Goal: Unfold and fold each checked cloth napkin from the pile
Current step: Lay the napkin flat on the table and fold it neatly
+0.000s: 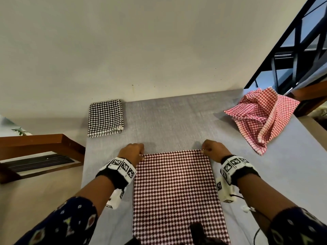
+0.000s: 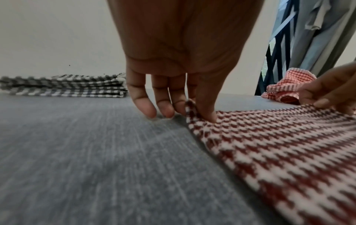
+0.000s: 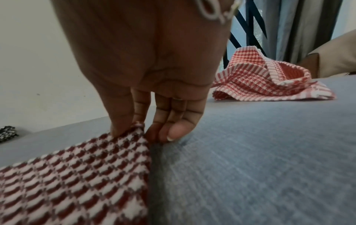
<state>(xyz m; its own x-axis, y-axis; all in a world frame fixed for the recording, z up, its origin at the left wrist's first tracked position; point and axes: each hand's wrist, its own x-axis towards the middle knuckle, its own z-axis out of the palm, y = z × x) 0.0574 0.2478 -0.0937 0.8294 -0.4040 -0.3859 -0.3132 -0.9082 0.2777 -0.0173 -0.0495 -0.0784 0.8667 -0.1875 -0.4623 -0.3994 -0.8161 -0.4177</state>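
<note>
A dark red and white checked napkin (image 1: 175, 191) lies spread flat on the grey table (image 1: 177, 121), reaching toward the near edge. My left hand (image 1: 132, 152) pinches its far left corner (image 2: 190, 109) between thumb and fingers. At the far right corner (image 3: 137, 129), my right hand (image 1: 212, 151) pinches the cloth the same way. A black and white checked napkin (image 1: 105, 118) sits folded at the table's far left (image 2: 63, 88). A light red checked napkin (image 1: 261, 117) lies crumpled at the far right (image 3: 269, 82).
A pale wall runs along the table's far edge. Black window bars (image 1: 297, 41) and a curtain (image 3: 298, 30) stand at the far right. A wooden frame (image 1: 40, 144) sits off the table's left side. Bare grey table shows between the napkins.
</note>
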